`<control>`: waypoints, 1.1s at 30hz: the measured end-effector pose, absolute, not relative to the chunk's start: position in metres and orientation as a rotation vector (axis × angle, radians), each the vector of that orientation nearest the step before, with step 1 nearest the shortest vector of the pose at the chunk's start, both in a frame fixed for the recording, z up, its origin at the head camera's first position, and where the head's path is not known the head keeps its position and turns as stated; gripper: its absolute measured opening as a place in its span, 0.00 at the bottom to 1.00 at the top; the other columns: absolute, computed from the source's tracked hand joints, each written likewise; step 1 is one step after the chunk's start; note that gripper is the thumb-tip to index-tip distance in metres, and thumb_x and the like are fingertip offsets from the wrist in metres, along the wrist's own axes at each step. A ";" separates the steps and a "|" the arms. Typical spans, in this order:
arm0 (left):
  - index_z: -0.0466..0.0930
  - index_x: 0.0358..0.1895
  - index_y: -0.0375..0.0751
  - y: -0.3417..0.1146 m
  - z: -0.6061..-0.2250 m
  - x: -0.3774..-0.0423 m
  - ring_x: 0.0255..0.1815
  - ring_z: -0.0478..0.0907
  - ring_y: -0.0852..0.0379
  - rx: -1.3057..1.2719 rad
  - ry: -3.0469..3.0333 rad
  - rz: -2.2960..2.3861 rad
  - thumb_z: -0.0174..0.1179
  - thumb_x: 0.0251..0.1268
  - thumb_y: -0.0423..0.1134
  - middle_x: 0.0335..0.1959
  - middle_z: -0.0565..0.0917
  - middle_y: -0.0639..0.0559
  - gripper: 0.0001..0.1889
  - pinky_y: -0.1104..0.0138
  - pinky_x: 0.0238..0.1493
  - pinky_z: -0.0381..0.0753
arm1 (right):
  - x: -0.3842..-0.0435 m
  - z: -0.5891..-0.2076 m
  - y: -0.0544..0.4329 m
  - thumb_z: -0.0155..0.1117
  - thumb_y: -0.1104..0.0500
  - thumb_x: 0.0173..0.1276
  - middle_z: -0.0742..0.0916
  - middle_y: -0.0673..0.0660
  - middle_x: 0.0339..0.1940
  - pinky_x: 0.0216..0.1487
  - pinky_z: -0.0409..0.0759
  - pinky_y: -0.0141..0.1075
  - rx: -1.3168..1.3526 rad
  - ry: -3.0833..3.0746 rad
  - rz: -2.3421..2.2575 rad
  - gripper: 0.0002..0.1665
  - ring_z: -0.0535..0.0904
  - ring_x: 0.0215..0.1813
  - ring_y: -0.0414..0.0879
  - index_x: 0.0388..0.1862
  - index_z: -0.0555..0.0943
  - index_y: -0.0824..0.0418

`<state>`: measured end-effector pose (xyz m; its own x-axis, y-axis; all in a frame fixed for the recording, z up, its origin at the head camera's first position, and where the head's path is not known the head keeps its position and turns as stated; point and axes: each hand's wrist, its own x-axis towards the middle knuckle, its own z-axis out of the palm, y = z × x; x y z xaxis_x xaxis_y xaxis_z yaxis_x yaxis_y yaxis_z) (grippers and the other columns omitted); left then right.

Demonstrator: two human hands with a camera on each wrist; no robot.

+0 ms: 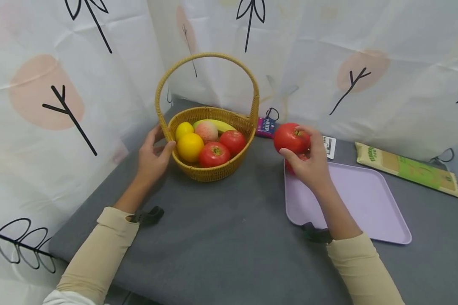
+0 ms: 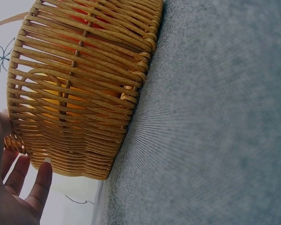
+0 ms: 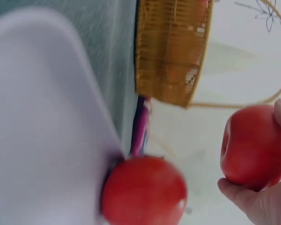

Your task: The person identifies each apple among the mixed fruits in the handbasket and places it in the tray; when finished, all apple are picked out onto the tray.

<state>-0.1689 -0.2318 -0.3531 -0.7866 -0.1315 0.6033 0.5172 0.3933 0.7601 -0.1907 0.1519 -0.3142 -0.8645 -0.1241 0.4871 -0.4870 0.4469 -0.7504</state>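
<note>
My right hand point(image 1: 309, 163) grips a red apple point(image 1: 290, 137), thumb on one side and fingers on the other, raised above the far left corner of the lilac tray point(image 1: 358, 199). Below it, a second red apple point(image 3: 145, 190) sits on the tray, mostly covered by the hand in the head view. At the left, my left hand point(image 1: 152, 154) holds the wicker basket point(image 1: 210, 173) by its rim near the handle's foot; the other fingers point(image 2: 41, 185) spread beside the wall. Inside lie a lemon point(image 1: 184, 130), an orange point(image 1: 190, 147), a peach point(image 1: 207, 131), a banana point(image 1: 221, 125) and two red apples point(image 1: 214, 154).
A tall arched handle point(image 1: 210, 55) rises over the basket. Behind the tray lie a purple packet point(image 1: 266, 127), a white card point(image 1: 329, 147) and a long green-and-beige packet point(image 1: 408, 169). The grey tabletop point(image 1: 229, 237) meets patterned white curtains point(image 1: 301, 55) at the back and left.
</note>
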 end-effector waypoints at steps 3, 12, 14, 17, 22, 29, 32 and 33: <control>0.63 0.71 0.22 -0.233 -0.354 -0.168 0.60 0.73 0.38 -0.333 -2.053 -1.429 0.59 0.67 0.21 0.61 0.74 0.26 0.30 0.75 0.51 0.76 | -0.189 -0.315 0.164 0.73 0.66 0.62 0.71 0.57 0.69 0.59 0.77 0.53 0.438 -2.351 1.381 0.40 0.65 0.69 0.53 0.70 0.65 0.59; 0.64 0.70 0.21 -0.234 -0.356 -0.170 0.60 0.74 0.38 -0.338 -2.051 -1.412 0.60 0.65 0.19 0.61 0.74 0.26 0.29 0.75 0.50 0.76 | -0.192 -0.317 0.210 0.71 0.65 0.64 0.69 0.55 0.70 0.61 0.75 0.40 0.131 -2.379 1.354 0.39 0.63 0.71 0.49 0.70 0.63 0.60; 0.64 0.70 0.22 -0.233 -0.356 -0.170 0.61 0.74 0.39 -0.338 -2.055 -1.410 0.60 0.66 0.20 0.61 0.74 0.27 0.29 0.75 0.50 0.76 | -0.194 -0.316 0.222 0.72 0.61 0.65 0.68 0.56 0.72 0.64 0.74 0.47 0.035 -2.441 1.354 0.41 0.61 0.73 0.51 0.71 0.61 0.56; 0.64 0.70 0.22 -0.233 -0.357 -0.170 0.61 0.74 0.40 -0.337 -2.058 -1.411 0.60 0.66 0.21 0.61 0.74 0.27 0.29 0.75 0.50 0.76 | -0.196 -0.314 0.237 0.73 0.59 0.64 0.66 0.61 0.73 0.63 0.72 0.58 -0.101 -2.585 1.331 0.46 0.58 0.75 0.59 0.74 0.57 0.57; 0.64 0.70 0.21 -0.233 -0.357 -0.169 0.60 0.74 0.39 -0.339 -2.051 -1.411 0.60 0.66 0.20 0.61 0.74 0.26 0.29 0.76 0.50 0.76 | -0.201 -0.319 0.258 0.75 0.55 0.62 0.64 0.74 0.70 0.59 0.72 0.66 -0.107 -2.848 1.279 0.53 0.58 0.71 0.72 0.75 0.52 0.66; 0.64 0.70 0.22 -0.234 -0.356 -0.170 0.60 0.74 0.40 -0.348 -2.051 -1.388 0.60 0.65 0.20 0.61 0.74 0.27 0.30 0.76 0.49 0.76 | -0.205 -0.327 0.269 0.74 0.55 0.63 0.65 0.78 0.62 0.59 0.71 0.66 0.010 -3.046 1.174 0.52 0.60 0.65 0.75 0.68 0.48 0.74; 0.64 0.70 0.22 -0.235 -0.356 -0.171 0.60 0.74 0.40 -0.352 -2.057 -1.383 0.60 0.65 0.19 0.62 0.74 0.27 0.30 0.76 0.49 0.76 | -0.205 -0.327 0.268 0.74 0.57 0.62 0.63 0.78 0.63 0.61 0.69 0.67 0.016 -3.077 1.178 0.53 0.59 0.66 0.75 0.68 0.47 0.75; 0.63 0.70 0.22 -0.235 -0.356 -0.171 0.60 0.74 0.39 -0.353 -2.058 -1.382 0.60 0.65 0.19 0.62 0.74 0.27 0.30 0.76 0.49 0.76 | -0.205 -0.327 0.268 0.74 0.57 0.62 0.63 0.79 0.63 0.61 0.68 0.67 0.022 -3.089 1.179 0.55 0.58 0.66 0.76 0.69 0.45 0.75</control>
